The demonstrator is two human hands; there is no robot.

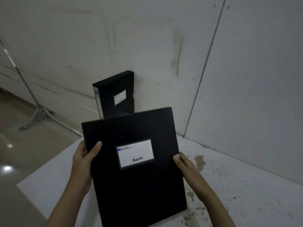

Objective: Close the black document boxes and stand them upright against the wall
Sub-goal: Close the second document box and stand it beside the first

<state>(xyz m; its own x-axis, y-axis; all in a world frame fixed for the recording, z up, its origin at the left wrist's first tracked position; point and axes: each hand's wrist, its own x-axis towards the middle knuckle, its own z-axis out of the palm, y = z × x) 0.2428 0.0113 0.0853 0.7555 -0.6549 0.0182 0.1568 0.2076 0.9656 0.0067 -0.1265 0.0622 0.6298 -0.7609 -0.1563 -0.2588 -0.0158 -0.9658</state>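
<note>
A closed black document box [137,190] with a white label on its front is held up over the table, tilted a little to the left. My left hand [85,159] grips its left edge with the thumb on the front. My right hand [183,163] grips its right edge the same way. Behind it a second black document box [114,94] stands upright, closed, leaning against the white wall [164,46]. The held box hides the bottom of that second box.
The white table [237,185] is stained and speckled on its right part and meets the wall at the back. Its left edge drops to a glossy floor. A metal stand [39,110] with splayed legs is on the floor at the left.
</note>
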